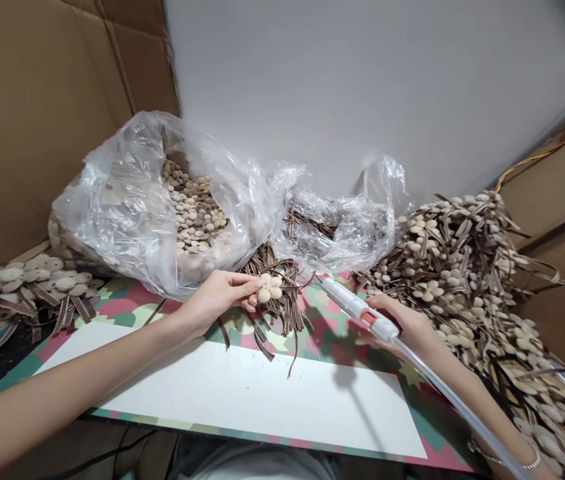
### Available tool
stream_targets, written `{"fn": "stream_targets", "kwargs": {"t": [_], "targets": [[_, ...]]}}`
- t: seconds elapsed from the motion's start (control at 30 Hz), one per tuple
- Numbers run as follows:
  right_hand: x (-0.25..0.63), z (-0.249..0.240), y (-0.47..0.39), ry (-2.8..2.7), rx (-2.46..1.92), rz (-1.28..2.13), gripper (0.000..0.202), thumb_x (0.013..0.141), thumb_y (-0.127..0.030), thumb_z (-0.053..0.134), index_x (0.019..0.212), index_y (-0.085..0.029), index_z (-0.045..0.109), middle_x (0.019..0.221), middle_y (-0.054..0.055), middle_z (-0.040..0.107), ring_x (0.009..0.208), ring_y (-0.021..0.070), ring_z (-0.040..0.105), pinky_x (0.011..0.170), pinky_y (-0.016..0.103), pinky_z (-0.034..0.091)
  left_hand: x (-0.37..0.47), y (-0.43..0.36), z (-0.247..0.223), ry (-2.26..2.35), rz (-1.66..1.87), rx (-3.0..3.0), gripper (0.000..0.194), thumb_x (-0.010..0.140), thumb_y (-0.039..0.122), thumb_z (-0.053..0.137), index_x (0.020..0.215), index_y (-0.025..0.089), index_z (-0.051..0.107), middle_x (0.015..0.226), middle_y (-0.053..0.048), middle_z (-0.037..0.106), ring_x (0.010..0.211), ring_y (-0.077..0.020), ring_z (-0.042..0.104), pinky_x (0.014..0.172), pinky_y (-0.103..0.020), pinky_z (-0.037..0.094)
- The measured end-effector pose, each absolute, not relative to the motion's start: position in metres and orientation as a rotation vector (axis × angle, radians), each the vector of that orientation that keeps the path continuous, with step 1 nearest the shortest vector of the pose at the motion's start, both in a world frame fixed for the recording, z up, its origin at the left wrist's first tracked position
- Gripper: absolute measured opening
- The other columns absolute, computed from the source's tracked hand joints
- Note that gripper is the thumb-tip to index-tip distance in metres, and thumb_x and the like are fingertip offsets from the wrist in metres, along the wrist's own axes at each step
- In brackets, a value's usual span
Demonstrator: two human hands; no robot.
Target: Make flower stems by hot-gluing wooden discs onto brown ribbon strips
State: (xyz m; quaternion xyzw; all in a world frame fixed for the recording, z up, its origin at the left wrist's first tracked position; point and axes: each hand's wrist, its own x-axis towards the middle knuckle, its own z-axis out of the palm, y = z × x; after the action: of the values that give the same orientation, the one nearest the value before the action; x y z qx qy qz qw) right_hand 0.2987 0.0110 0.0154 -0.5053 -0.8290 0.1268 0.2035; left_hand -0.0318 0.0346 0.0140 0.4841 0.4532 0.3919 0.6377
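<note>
A small cream flower of round petals (269,288) sits pinched at the fingertips of my left hand (217,300), thumb and forefinger closed on its edge so that its face stays turned toward the nozzle. It hangs just above a loose bundle of brown ribbon strips (282,300), which spreads over the patterned mat (327,330) directly beneath, near enough for flower and ribbon to meet.

My right hand (409,327) is wrapped around a white glue gun (357,308), fingers shut on its body; the tip points left toward the flower but stands apart from it. A clear glue stick (457,403) trails back along my forearm.

A white sheet (262,393) covers the near part of the mat. Behind my left hand, an open plastic bag of loose petals (192,207) lies within reach; a second, smaller bag (342,227) holds more ribbon. Finished flower-and-ribbon pieces are heaped to the right (467,267), with a smaller group at far left (22,283). Cardboard walls (37,100) close in both sides.
</note>
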Motion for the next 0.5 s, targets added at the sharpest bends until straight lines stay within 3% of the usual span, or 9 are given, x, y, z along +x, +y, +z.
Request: {"fn": "stream_targets", "kwargs": {"t": [0.13,0.27,0.4,0.5], "targets": [[0.322,0.008,0.023,-2.447,-1.397,0.361,0.035,0.074,-0.042,0.061,0.095,-0.020,0.046,0.104,0.010,0.055,0.086,0.0207,0.057,0.068,0.026,0.044,-0.038,0.038,0.015,1.012,0.810,1.101,0.037,0.070,0.030,0.070,0.103,0.013,0.066,0.094,-0.010,0.069,0.071,-0.0109,0.062,0.074,-0.022,0.050],[0.336,-0.002,0.032,-2.537,-1.394,0.368,0.045,0.072,-0.049,0.062,0.101,-0.018,0.047,0.114,0.015,0.050,0.102,0.0260,0.052,0.079,0.031,0.044,-0.043,0.039,0.017,0.975,0.784,1.163,0.036,0.071,0.031,0.069,0.101,0.012,0.067,0.099,-0.011,0.068,0.084,-0.0155,0.064,0.083,-0.025,0.049],[0.334,0.019,0.036,-2.718,-1.333,0.375,0.058,0.064,-0.057,0.066,0.108,-0.019,0.054,0.119,0.015,0.050,0.109,0.0298,0.049,0.085,0.035,0.043,-0.046,0.038,0.021,1.024,0.878,1.329,0.027,0.073,0.035,0.066,0.085,0.011,0.068,0.080,-0.008,0.069,0.074,-0.0159,0.064,0.073,-0.026,0.051],[0.313,0.045,0.043,-2.736,-1.302,0.329,0.045,0.075,-0.050,0.059,0.112,-0.024,0.055,0.109,0.010,0.057,0.102,0.0269,0.053,0.080,0.035,0.045,-0.045,0.037,0.026,1.072,0.956,1.452,0.026,0.076,0.038,0.061,0.076,0.012,0.064,0.065,-0.004,0.065,0.061,-0.0140,0.061,0.061,-0.025,0.050]]}}
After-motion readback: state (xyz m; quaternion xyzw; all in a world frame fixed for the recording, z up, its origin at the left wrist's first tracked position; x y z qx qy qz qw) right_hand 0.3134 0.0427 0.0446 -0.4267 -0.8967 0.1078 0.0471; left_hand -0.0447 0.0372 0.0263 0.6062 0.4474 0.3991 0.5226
